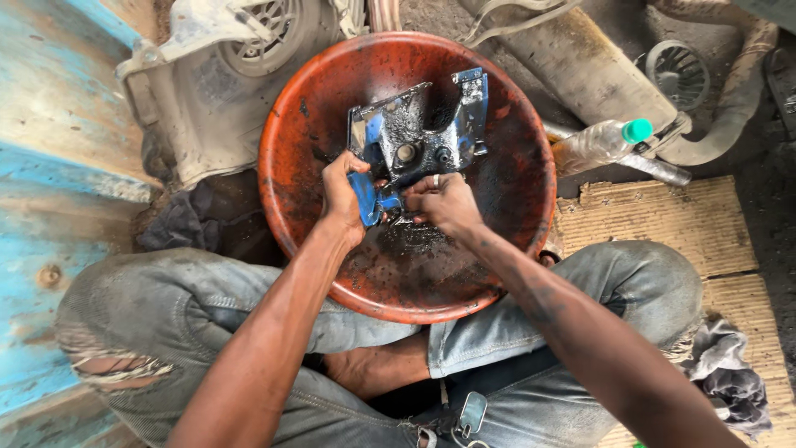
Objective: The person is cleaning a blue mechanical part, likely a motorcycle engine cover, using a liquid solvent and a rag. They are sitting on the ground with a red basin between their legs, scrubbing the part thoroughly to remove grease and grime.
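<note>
Gripping a grimy blue metal bracket (419, 137), both hands work inside a round orange basin (514, 207) that rests on the seated person's lap. The left hand (342, 199) is clenched around the bracket's lower blue edge at about 7 o'clock of the part, fingers wrapped over it. The right hand (446, 203), wearing a ring, presses its curled fingers against the bracket's lower end at about 5 o'clock, grasping it as well. The bracket stands tilted in the basin's upper middle, its two arms rising toward 12 and 1 o'clock, coated in dark grease; black residue streaks the basin floor beneath it. Outside the basin, a clear plastic bottle (601, 143) with a green cap lies at 3 o'clock, just beside the rim. A dusty engine cover (224, 91) sits at 10 o'clock, a grey rag (725, 369) at 4 o'clock, and flattened cardboard (663, 216) underlies the person's right-hand knee.
</note>
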